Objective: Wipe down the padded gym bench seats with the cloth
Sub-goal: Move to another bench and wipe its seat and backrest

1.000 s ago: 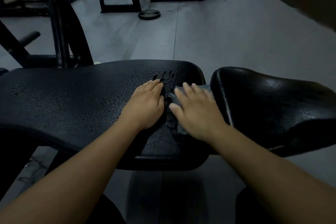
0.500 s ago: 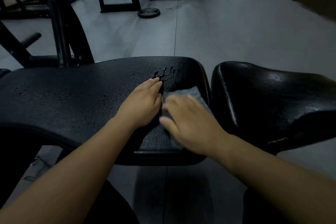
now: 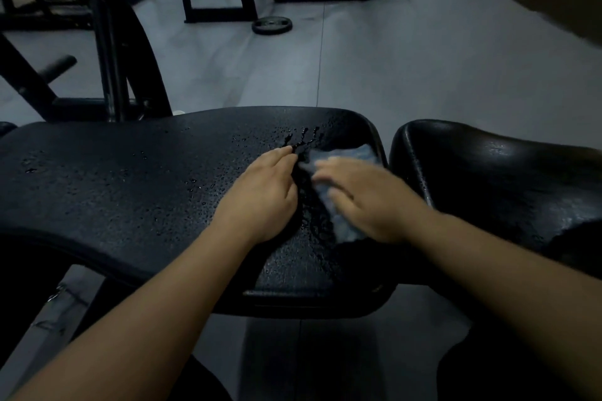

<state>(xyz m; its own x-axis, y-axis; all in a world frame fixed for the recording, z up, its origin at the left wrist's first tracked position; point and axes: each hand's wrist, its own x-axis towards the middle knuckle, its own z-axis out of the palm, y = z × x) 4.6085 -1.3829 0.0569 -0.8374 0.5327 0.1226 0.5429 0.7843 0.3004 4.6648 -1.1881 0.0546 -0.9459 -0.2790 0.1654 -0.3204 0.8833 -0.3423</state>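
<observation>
Grey gym floor (image 3: 407, 75) was seen behind, with black machine frames (image 3: 114, 52) and a weight plate (image 3: 272, 24) lying far back. The long bench pad (image 3: 130, 192) was laid across the view, its long axis running left to right. It was beaded with water droplets (image 3: 202, 185), with heavier streaks (image 3: 303, 137) near its far right corner. A second padded seat (image 3: 488, 179) was set just beside its right end, parted from it by a narrow gap, and a wet sheen was noted on it.

The blue-grey cloth (image 3: 355, 155) was spread flat on the right end of the long pad. The right hand (image 3: 365, 198) was pressed onto it, fingers extended and spread, nothing gripped; the fingers were motion-blurred. The left hand (image 3: 260, 195) was rested flat on the pad just left of the cloth, fingers straight and together, holding nothing.

A wiping stroke on the right end was judged to be in hand. Most of the droplets lay left of both hands, along the pad's length, so the next pass was judged to run leftward. The left hand sat between cloth and wet stretch and would likely need to be shifted. The second seat was nearer the right hand.
</observation>
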